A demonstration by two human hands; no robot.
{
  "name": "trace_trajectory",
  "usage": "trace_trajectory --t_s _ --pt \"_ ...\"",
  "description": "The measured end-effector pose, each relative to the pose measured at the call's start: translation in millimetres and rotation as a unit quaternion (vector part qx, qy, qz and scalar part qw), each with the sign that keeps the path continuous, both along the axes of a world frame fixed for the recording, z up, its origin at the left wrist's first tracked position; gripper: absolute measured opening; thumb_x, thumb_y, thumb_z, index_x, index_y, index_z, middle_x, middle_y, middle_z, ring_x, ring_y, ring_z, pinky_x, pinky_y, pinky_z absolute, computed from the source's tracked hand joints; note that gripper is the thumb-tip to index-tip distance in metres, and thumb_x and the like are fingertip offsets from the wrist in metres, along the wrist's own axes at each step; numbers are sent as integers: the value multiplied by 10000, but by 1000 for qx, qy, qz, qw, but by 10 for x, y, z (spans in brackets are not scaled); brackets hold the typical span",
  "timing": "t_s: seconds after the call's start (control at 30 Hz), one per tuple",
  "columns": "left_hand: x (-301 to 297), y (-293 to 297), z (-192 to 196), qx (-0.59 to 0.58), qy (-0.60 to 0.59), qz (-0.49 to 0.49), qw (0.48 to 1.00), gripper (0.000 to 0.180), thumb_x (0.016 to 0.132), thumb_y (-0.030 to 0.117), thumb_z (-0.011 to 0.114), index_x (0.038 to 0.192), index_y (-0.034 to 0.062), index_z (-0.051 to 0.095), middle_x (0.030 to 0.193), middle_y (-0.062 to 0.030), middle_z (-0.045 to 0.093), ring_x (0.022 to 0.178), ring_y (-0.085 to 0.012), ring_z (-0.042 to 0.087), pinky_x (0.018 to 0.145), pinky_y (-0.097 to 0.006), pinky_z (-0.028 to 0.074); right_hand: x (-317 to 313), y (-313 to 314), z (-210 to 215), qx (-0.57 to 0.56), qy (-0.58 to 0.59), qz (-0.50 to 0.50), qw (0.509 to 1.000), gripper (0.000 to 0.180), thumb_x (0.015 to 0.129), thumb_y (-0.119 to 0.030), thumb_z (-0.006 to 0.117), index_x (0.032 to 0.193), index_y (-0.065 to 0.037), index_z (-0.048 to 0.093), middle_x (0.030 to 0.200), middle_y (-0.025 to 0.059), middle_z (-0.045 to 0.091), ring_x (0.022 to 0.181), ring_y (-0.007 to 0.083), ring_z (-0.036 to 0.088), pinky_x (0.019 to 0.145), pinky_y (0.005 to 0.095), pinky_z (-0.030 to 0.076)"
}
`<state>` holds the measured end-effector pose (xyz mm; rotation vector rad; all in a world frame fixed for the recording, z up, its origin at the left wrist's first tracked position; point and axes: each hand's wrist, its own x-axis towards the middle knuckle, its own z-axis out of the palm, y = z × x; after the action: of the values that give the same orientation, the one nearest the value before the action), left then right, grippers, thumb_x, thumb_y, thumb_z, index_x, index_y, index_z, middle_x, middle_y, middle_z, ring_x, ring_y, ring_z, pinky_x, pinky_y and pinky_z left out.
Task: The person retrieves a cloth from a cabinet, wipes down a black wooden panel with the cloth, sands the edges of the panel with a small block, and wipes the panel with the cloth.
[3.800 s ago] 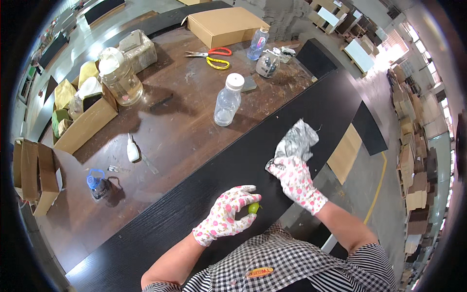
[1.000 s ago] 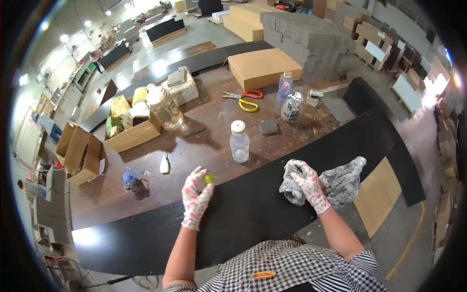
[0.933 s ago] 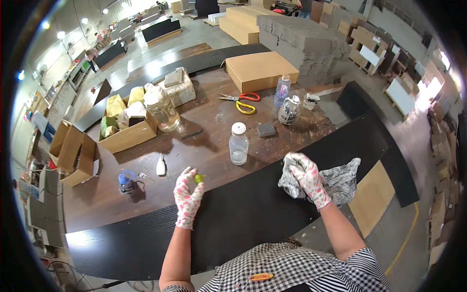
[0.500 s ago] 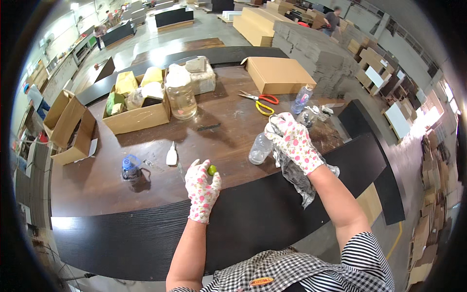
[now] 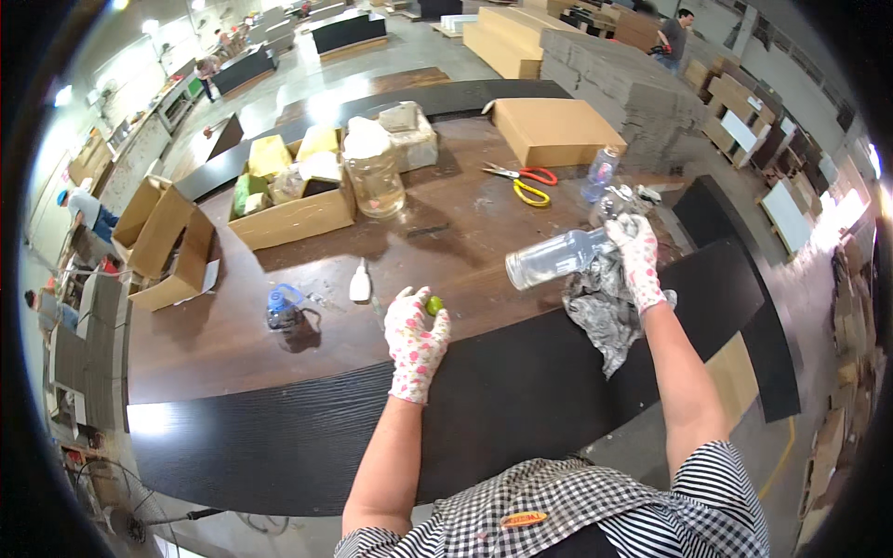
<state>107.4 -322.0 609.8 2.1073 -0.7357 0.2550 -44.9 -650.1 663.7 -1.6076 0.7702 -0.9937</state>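
Observation:
Both my hands wear white gloves with a pink flower print. My right hand (image 5: 634,256) is closed around the neck of a clear plastic bottle (image 5: 551,260), which is tilted almost flat with its base to the left. Below that hand a crumpled grey rag (image 5: 600,321) drapes over the edge of a black board. My left hand (image 5: 416,335) holds a small round green cap (image 5: 433,305) between thumb and fingers, above the board's edge. Left of it, on the brown table, are a small white squeeze bottle (image 5: 360,282) and a dark bottle with a blue top (image 5: 284,312).
A long black board (image 5: 307,446) runs along the near side. Farther back are a filled carton (image 5: 298,220), a large clear jar (image 5: 377,186), scissors (image 5: 526,181), a closed cardboard box (image 5: 558,130) and a bluish bottle (image 5: 600,177). Another person (image 5: 672,42) stands far right.
My right hand has moved right, and the clear bottle has swung from leaning to nearly flat. The left hand keeps the green cap. The whole view has shifted slightly.

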Motion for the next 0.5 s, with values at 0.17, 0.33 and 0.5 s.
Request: trace_trajectory --t_s 0.17,0.33,0.5 --pt "84 70 -85 1 -47 -8 999 382 758 117 736 1129 63 666 1162 -172 636 1147 -316 580 997 -417 440 -773 -76 -716 331 -183 -10 926 284 972 -320 562 1116 -77 594 961 40 624 820 162 607 750 313 547" --pt "159 127 -184 1 -37 -10 999 407 755 145 742 1142 53 660 1170 -176 630 1162 -320 566 1007 -417 425 -666 516 -524 403 -243 9 882 362 1025 -332 423 1289 -105 520 1166 96 618 1017 232 622 863 397 550" --pt "96 28 -120 8 -16 -10 1000 404 765 136 737 1151 47 661 1197 -180 626 1179 -316 565 1021 -409 425 -804 106 -318 347 -277 -35 895 120 950 -215 608 940 -100 642 737 4 633 585 139 598 526 274 513"
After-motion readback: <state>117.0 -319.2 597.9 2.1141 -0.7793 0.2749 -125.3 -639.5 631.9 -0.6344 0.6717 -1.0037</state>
